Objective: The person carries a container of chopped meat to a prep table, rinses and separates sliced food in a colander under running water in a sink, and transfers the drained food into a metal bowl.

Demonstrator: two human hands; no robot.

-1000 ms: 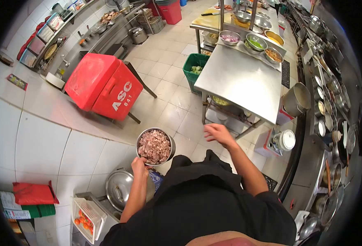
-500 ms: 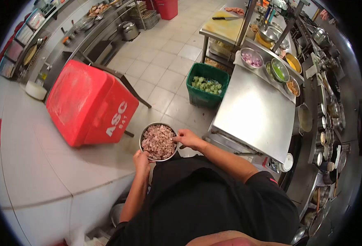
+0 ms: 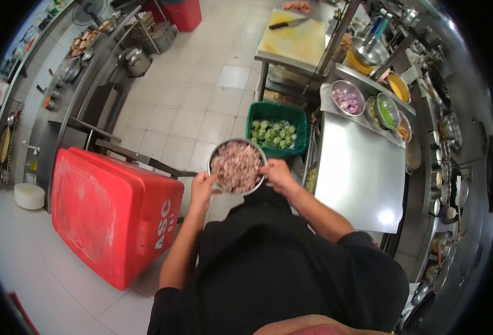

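A round metal bowl (image 3: 210, 159) heaped with chopped pinkish-brown meat (image 3: 236, 166) is held out in front of my body. My left hand (image 3: 203, 188) grips its near left rim. On the right side, my right hand (image 3: 277, 173) is closed on the rim, thumb towards the meat. The fingers beneath the bowl are hidden. Just beyond the bowl stands a green bin (image 3: 278, 149) with cut green vegetables (image 3: 273, 134) in it.
To the left is a large red lidded container (image 3: 98, 218) marked ASC. A steel counter (image 3: 358, 167) lies on the right, with bowls of chopped onion (image 3: 348, 102) and greens (image 3: 389, 114) at its back. Further off, a knife (image 3: 288, 23) rests on a yellow cutting board (image 3: 294, 42). Floor tiles (image 3: 201, 84) stretch ahead.
I have moved forward with the bowl still in both hands. The red container now sits lower in view, and the green bin and steel counter are closer to the bowl.
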